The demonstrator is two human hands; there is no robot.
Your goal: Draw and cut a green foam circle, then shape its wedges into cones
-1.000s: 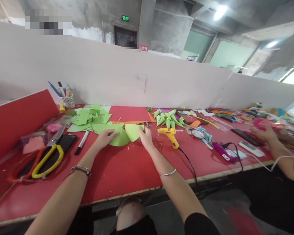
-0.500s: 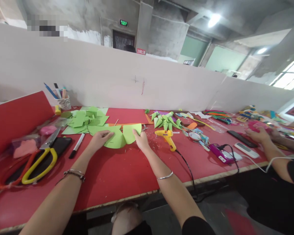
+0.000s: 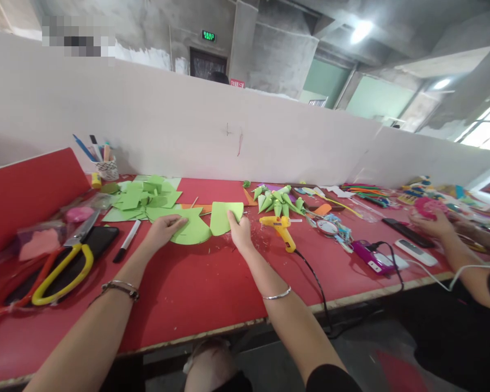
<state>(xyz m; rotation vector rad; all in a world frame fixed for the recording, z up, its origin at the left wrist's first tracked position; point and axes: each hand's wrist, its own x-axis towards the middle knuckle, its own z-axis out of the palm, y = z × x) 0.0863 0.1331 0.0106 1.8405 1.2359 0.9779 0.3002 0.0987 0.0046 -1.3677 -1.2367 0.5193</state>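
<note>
My left hand point(image 3: 165, 230) pinches the left edge of a light green rounded paper piece point(image 3: 194, 228) just above the red tabletop point(image 3: 196, 294). My right hand point(image 3: 240, 231) holds a second green paper piece point(image 3: 222, 219) between thumb and fingers, with its flat edge up. The two pieces meet near the lower middle, and whether they are joined there I cannot tell. Behind my left hand lies a heap of green paper cutouts point(image 3: 141, 197). A yellow glue gun point(image 3: 282, 231) rests to the right of my right hand, and rolled green paper cones point(image 3: 280, 201) sit behind it.
Large scissors point(image 3: 67, 269) lie on a black phone at left, near a marker point(image 3: 127, 240) and a pen cup point(image 3: 106, 167). A purple power strip point(image 3: 373, 257) and cords are at right. A co-worker's hand point(image 3: 433, 223) holds something pink at far right.
My right hand has turned its green paper piece so the flat edge faces up, and moved it slightly away from the left piece. The view has shifted a little.
</note>
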